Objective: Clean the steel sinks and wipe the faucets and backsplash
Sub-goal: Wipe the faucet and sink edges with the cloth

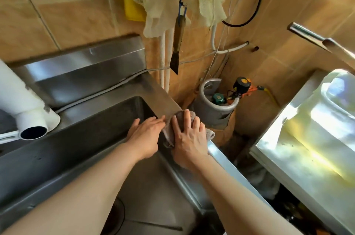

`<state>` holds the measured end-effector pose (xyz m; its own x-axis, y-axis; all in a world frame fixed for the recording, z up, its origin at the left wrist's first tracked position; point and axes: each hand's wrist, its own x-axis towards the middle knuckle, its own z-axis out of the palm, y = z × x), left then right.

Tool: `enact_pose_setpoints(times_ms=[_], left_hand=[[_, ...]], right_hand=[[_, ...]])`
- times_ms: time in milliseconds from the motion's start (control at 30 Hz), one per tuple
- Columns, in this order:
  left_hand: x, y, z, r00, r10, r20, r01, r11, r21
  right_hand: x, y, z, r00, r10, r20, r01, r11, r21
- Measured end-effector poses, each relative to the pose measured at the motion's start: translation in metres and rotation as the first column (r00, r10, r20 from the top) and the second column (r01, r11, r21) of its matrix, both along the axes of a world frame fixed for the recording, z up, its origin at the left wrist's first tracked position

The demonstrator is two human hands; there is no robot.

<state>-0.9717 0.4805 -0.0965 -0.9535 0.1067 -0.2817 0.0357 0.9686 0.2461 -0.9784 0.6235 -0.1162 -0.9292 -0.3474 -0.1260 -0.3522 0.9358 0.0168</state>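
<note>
The sink (96,138) sat at the left, its backsplash (86,69) rising behind it against the tiled wall (67,16). A pipe (23,100) reached in over the sink's left side. On the sink's right rim lay a cloth (178,119), with the right hand (189,138) pressed flat on it and the left hand (147,136) just beside, to its left, touching the rim. A scraper (177,46) hung on the wall behind the rim, below draped rags (172,0). Right of the sink, lower down (on the floor, apparently), stood a gas cylinder (215,104). A steel counter (307,138) lay farther right, well apart from the sink.
</note>
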Motion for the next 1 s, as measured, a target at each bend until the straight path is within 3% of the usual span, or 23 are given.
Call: enact_pose_setpoints(times_ms=[167,300,467,567,667,800,1000], left_hand=[[-0.001,-0.001,0.004,0.998,0.057,0.008,-0.057,0.998,-0.039],[0.001,0.007,0.007,0.996,0.088,0.021,-0.087,0.995,-0.046],[0.007,0.030,0.017,0.993,0.080,0.089,-0.063,0.982,-0.178],[0.034,0.062,0.020,0.999,0.032,0.032,-0.029,0.995,-0.091],[0.078,0.098,0.017,0.997,-0.071,0.021,0.071,0.997,-0.024],[0.104,0.114,0.012,0.998,0.010,0.062,-0.012,0.999,0.040],[0.094,0.113,0.021,0.995,0.011,0.103,-0.010,1.000,-0.011]], right_hand=[[-0.011,-0.003,-0.002,0.998,0.053,-0.032,-0.054,0.998,-0.020],[0.028,0.031,-0.003,0.999,0.035,-0.018,-0.035,0.999,0.001],[0.099,0.087,-0.007,0.989,-0.138,0.052,0.138,0.990,-0.005],[0.130,0.103,-0.002,0.962,-0.272,0.029,0.273,0.961,-0.044],[0.144,0.108,0.003,0.914,-0.344,0.216,0.360,0.932,-0.035],[0.130,0.104,0.009,0.931,-0.287,0.225,0.292,0.956,0.012],[0.108,0.122,0.010,0.982,-0.011,0.189,0.022,0.998,-0.058]])
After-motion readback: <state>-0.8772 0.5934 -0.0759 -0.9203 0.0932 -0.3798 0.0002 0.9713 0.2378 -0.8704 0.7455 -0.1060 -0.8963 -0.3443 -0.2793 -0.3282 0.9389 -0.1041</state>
